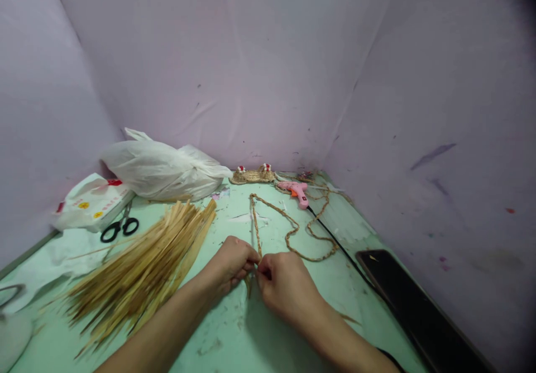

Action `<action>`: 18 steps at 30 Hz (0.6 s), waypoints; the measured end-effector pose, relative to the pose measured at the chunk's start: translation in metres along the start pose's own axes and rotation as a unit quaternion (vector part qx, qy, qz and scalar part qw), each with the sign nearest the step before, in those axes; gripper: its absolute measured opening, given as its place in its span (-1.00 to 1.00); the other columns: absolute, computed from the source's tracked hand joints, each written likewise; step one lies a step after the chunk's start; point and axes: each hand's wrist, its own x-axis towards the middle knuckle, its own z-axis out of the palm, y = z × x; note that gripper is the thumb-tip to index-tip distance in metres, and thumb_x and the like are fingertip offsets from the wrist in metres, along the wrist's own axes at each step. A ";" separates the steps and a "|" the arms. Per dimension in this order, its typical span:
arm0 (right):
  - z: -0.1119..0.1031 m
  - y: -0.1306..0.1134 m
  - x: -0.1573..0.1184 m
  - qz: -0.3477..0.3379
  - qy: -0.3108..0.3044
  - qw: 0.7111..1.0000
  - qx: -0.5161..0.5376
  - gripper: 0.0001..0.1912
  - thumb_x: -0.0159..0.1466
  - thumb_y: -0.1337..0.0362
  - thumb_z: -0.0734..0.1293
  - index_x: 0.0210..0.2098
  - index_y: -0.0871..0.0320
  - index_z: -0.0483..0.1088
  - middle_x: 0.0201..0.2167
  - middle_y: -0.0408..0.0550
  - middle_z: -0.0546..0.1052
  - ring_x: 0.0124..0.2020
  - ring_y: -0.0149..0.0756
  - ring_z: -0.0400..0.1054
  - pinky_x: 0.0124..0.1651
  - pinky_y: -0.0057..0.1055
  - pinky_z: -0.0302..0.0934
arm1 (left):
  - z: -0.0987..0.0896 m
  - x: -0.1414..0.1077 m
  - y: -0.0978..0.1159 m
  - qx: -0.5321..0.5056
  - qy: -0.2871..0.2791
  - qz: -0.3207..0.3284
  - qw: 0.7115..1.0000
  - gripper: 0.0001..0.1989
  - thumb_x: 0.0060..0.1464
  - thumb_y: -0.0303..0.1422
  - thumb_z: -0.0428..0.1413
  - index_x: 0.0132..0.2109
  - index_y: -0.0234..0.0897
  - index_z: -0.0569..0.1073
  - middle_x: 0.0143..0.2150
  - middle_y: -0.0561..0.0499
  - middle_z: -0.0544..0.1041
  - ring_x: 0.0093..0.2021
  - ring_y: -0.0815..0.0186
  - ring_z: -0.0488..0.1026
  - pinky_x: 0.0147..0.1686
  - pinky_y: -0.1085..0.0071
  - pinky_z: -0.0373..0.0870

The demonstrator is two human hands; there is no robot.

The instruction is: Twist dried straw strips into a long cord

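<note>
My left hand and my right hand meet at the middle of the table, fingertips pinched together. Between them they grip the near end of a long twisted straw cord. From there the cord runs away from me, bends back sharply, then winds to the right in loose curves. A few loose strand ends hang below my left fingers. To the left lies a spread bundle of dry, flat straw strips, apart from both hands.
A pink glue gun with a black cable lies at the back, beside a woven straw piece with red-and-white decorations. Black-handled scissors, a white plastic bag and a box are at left. A dark phone-like slab lies right.
</note>
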 end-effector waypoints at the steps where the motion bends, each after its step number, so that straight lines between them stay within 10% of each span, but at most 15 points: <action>1: 0.002 -0.001 -0.001 -0.004 0.004 1.000 -0.007 -0.78 0.03 0.37 0.20 -0.56 0.18 0.48 -0.58 0.03 0.50 -0.58 -0.35 0.28 -0.54 -0.47 -0.11 | -0.003 0.000 0.001 -0.001 -0.017 0.010 1.000 -0.83 -0.41 -0.46 -0.03 -0.71 -0.26 0.07 -0.81 0.22 -0.02 -0.79 0.59 -0.17 -0.76 0.54 -0.34; 9: -0.012 0.020 0.018 0.044 -0.011 0.983 0.175 -0.85 0.03 0.26 0.26 -0.50 0.19 0.43 -0.59 -0.10 0.45 -0.53 -0.39 0.26 -0.49 -0.50 0.01 | -0.014 0.006 -0.002 0.052 -0.041 0.030 0.997 -0.91 -0.43 -0.42 0.06 -0.61 -0.34 0.31 -0.83 0.22 0.07 -0.81 0.58 -0.13 -0.79 0.55 -0.29; 14: -0.004 0.020 0.028 0.168 -0.153 0.847 0.481 -0.96 0.02 0.39 0.20 -0.51 0.22 0.28 -0.70 -0.21 0.30 -0.67 -0.51 0.15 -0.61 -0.58 -0.02 | -0.014 0.003 0.001 0.062 -0.046 0.035 0.996 -0.93 -0.43 -0.43 0.03 -0.62 -0.34 0.32 -0.83 0.21 0.08 -0.80 0.57 -0.12 -0.78 0.54 -0.26; 18: 0.004 0.021 0.030 0.174 -0.160 0.868 0.438 -0.87 -0.02 0.42 0.22 -0.68 0.23 0.24 -0.87 -0.33 0.05 -0.81 -0.61 -0.19 -0.72 -0.55 -0.34 | -0.012 0.004 0.000 0.104 -0.024 0.058 0.993 -0.95 -0.45 -0.48 -0.01 -0.65 -0.37 0.33 -0.83 0.19 0.10 -0.76 0.56 -0.07 -0.73 0.55 -0.17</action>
